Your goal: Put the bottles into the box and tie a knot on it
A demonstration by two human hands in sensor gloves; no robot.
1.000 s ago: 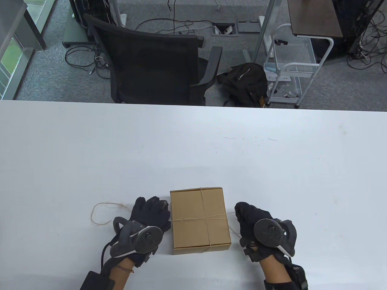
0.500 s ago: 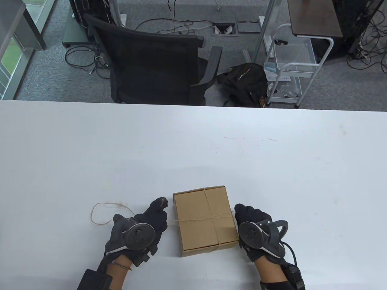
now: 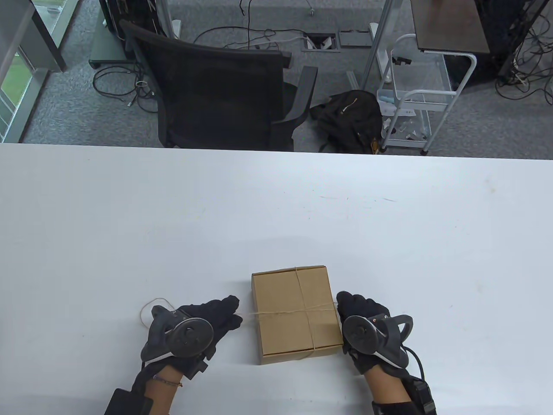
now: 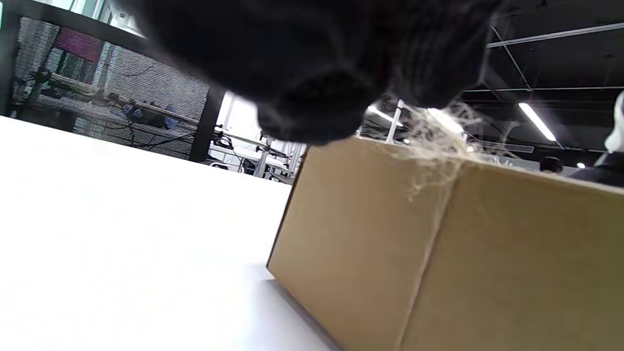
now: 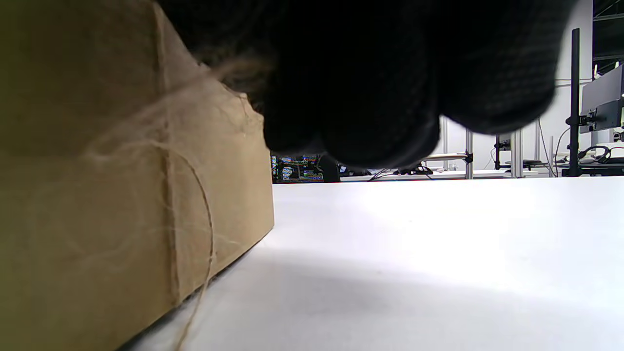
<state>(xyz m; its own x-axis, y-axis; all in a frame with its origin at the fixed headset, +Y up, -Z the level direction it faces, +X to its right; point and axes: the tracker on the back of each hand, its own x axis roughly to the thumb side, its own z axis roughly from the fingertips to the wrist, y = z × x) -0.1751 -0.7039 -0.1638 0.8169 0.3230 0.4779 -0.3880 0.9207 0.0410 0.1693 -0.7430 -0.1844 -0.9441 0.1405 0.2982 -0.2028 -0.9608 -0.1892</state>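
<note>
A closed brown cardboard box (image 3: 296,313) lies near the table's front edge, with thin twine (image 3: 304,309) crossed over its lid. No bottle shows in any view. My left hand (image 3: 231,313) is just left of the box and pinches the twine where it leaves the box's left side. My right hand (image 3: 345,302) sits against the box's right side, fingers curled on the other twine end. In the left wrist view the frayed twine (image 4: 434,151) runs over the box (image 4: 438,253) edge under my fingers (image 4: 312,73). In the right wrist view, twine (image 5: 207,229) hangs down the box (image 5: 97,195).
A small loop of slack twine (image 3: 149,304) lies on the white table (image 3: 276,207) behind my left hand. Past the far edge stand a black office chair (image 3: 224,86), a black bag (image 3: 350,116) and a white cart (image 3: 414,99).
The box has slid a little to the right and turned slightly. My left hand has drawn back to the left, the twine now stretches to it, and the slack loop has shrunk.
</note>
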